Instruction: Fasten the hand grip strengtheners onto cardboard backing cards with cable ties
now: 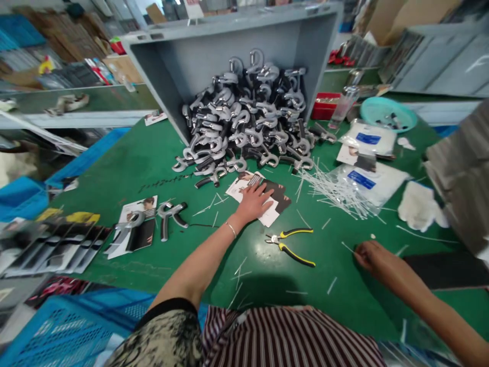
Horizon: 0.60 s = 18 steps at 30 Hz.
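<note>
My left hand (254,203) lies with fingers spread on a small stack of printed cards (280,193) in the middle of the green table. Closed in a pinch at the right, my right hand (371,256) has a thin white cable tie (347,247) sticking out from its fingertips. Between the hands rest diagonal cutters (297,243) with yellow and black handles, jaws apart. To the left are a grey and black hand grip exerciser (170,216) and another exerciser (132,229) on a printed card. Loose white ties (344,196) lie in a pile at the right.
A tipped grey crate (233,31) spills many exercisers (244,117) onto the table. Carded exercisers (72,244) line the left edge. Plastic bags (370,137), a turquoise dish (387,108), a clear bottle (342,109) and a white glove (420,205) are at the right. A blue basket (57,326) stands lower left.
</note>
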Tool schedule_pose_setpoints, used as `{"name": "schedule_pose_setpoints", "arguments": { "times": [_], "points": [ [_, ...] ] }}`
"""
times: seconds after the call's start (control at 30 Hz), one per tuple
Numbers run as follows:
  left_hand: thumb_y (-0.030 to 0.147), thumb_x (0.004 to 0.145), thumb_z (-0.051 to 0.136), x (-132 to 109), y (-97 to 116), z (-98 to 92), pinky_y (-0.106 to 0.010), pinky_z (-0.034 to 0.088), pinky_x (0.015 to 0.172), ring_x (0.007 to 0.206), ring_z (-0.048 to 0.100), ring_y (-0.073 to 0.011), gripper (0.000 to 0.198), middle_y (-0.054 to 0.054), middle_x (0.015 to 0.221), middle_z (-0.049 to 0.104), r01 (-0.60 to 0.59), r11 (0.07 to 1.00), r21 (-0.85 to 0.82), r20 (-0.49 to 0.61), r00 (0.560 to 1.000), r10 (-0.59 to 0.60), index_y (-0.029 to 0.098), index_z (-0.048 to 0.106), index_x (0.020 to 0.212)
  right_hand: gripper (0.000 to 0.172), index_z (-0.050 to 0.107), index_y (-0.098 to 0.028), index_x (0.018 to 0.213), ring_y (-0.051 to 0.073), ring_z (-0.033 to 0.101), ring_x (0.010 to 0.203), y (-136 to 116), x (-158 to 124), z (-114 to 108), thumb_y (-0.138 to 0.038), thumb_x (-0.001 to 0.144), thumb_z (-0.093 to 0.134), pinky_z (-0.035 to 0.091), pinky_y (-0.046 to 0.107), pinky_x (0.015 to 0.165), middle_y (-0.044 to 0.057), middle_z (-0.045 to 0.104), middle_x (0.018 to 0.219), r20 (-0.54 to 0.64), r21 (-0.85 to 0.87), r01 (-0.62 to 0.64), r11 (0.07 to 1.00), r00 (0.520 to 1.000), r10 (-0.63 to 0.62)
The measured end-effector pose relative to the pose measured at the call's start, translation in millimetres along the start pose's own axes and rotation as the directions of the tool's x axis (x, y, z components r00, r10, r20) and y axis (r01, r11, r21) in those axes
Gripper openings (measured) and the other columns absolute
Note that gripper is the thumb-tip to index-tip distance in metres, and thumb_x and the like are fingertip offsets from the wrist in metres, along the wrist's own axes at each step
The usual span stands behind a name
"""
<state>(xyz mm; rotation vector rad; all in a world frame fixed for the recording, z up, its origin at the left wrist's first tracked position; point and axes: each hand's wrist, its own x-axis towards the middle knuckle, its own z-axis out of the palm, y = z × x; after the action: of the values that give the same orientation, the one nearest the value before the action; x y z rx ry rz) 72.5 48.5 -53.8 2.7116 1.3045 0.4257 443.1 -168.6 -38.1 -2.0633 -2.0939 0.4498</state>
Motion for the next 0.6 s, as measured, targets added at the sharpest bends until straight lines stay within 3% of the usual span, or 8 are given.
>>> {"name": "schedule_pose_setpoints", "arguments": {
  "times": [0.13, 0.2, 0.33, 0.47, 0.53, 0.6],
  "points": [
    [0.047, 0.098, 0.040, -64.5, -8.0, -20.9, -0.054, 0.025, 0.110, 0.145, 0.028, -0.0325, 0.048, -0.009, 0.154, 0.040, -0.185, 0.981, -0.053, 0.089, 0.978, 0.189, 0.031, 0.048, 0.142, 0.025, 0.060, -0.023, 0.084, 0.022, 0.063, 0.056, -11.5, 20.8, -1.5, -0.046, 0.088, 0.052, 0.049, 0.036, 0.057, 0.010, 0.067, 0.072, 0.187, 0.244, -0.117, 0.963, 0.980, 0.072],
    [0.046, 0.098, 0.042, -96.6, -9.1, -31.0, -0.053, 0.021, 0.113, 0.146, 0.027, -0.0308, 0.048, -0.008, 0.155, 0.040, -0.254, 0.963, -0.088, 0.119, 0.957, 0.263, 0.031, 0.047, 0.143, 0.026, 0.059, -0.023, 0.085, 0.021, 0.061, 0.051, -25.0, 29.3, 0.2, -0.048, 0.088, 0.054, 0.047, 0.035, 0.051, 0.008, 0.066, 0.065, 0.200, 0.355, -0.176, 0.918, 0.974, 0.110],
    [0.041, 0.098, 0.045, -138.0, -6.0, -50.1, -0.051, 0.021, 0.116, 0.146, 0.029, -0.0278, 0.045, -0.006, 0.153, 0.043, -0.293, 0.945, -0.144, 0.157, 0.936, 0.314, 0.031, 0.050, 0.141, 0.029, 0.058, -0.020, 0.097, 0.018, 0.059, 0.052, -60.4, 47.9, 6.1, -0.047, 0.086, 0.057, 0.050, 0.032, 0.052, 0.004, 0.062, 0.065, 0.181, 0.567, -0.140, 0.812, 0.982, 0.043],
    [0.031, 0.100, 0.040, -167.8, 30.2, -61.4, -0.048, 0.026, 0.116, 0.144, 0.033, -0.0232, 0.042, -0.009, 0.152, 0.044, -0.174, 0.972, -0.159, 0.075, 0.979, 0.188, 0.024, 0.049, 0.141, 0.046, 0.050, -0.022, 0.130, 0.015, 0.057, 0.059, -111.6, 48.1, 4.3, -0.042, 0.089, 0.057, 0.051, 0.031, 0.062, 0.002, 0.064, 0.083, 0.067, 0.690, -0.033, 0.723, 0.998, -0.018],
    [0.033, 0.098, 0.045, -191.9, 59.1, -56.9, -0.045, 0.030, 0.115, 0.144, 0.033, -0.0221, 0.045, -0.010, 0.153, 0.042, -0.153, 0.974, -0.169, 0.086, 0.982, 0.169, 0.022, 0.047, 0.142, 0.042, 0.050, -0.025, 0.130, 0.014, 0.056, 0.062, -144.0, 34.9, 6.9, -0.041, 0.092, 0.056, 0.050, 0.029, 0.064, 0.002, 0.063, 0.087, 0.035, 0.775, 0.008, 0.631, 0.998, -0.056],
    [0.037, 0.097, 0.047, -223.7, 84.0, -45.8, -0.045, 0.030, 0.116, 0.143, 0.034, -0.0228, 0.049, -0.009, 0.152, 0.043, -0.192, 0.974, -0.121, 0.146, 0.967, 0.209, 0.022, 0.044, 0.143, 0.026, 0.058, -0.024, 0.115, 0.015, 0.057, 0.065, -174.8, 18.7, 17.5, -0.040, 0.095, 0.053, 0.050, 0.028, 0.064, 0.002, 0.063, 0.084, 0.044, 0.808, 0.042, 0.587, 0.990, -0.131]
  ]
}}
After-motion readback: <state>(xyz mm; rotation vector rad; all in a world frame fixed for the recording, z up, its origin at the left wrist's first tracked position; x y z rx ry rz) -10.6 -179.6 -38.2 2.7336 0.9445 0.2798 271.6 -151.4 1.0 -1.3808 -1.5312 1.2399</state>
